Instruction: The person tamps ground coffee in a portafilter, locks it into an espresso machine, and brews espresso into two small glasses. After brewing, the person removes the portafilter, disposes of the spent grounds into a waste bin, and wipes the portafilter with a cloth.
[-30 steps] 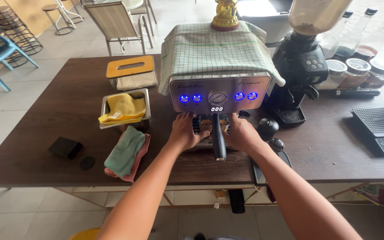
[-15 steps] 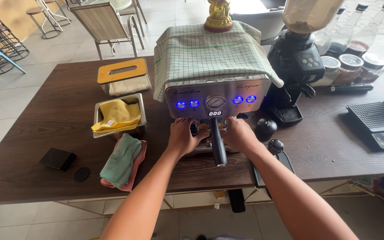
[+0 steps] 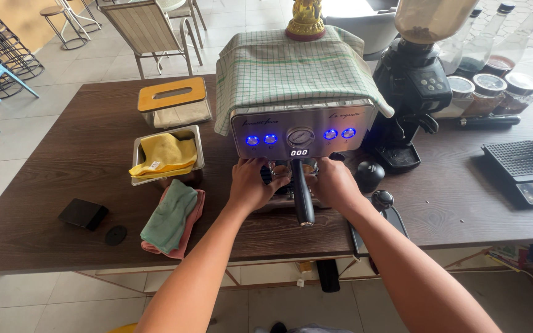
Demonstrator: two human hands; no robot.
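Note:
A steel espresso machine (image 3: 300, 132) with blue lit buttons stands at the middle of the dark wooden table (image 3: 63, 166), and a green checked cloth (image 3: 291, 71) is draped over its top. Its black portafilter handle (image 3: 302, 197) points toward me. My left hand (image 3: 251, 185) and my right hand (image 3: 334, 185) reach under the machine's front, one on each side of the handle. Each hand curls its fingers around what looks like a small cup under the spouts, mostly hidden by the fingers.
A black coffee grinder (image 3: 411, 86) stands right of the machine, with jars (image 3: 485, 92) and a black grated tray (image 3: 522, 163) beyond. A black tamper (image 3: 370, 174) sits by my right hand. Left are a metal tray (image 3: 137, 161) with a yellow cloth, a green cloth (image 3: 169, 216), a tissue box (image 3: 173, 102) and a black box (image 3: 82, 214).
Both hands stay under the machine beside the handle. Only the camera view has shifted slightly.

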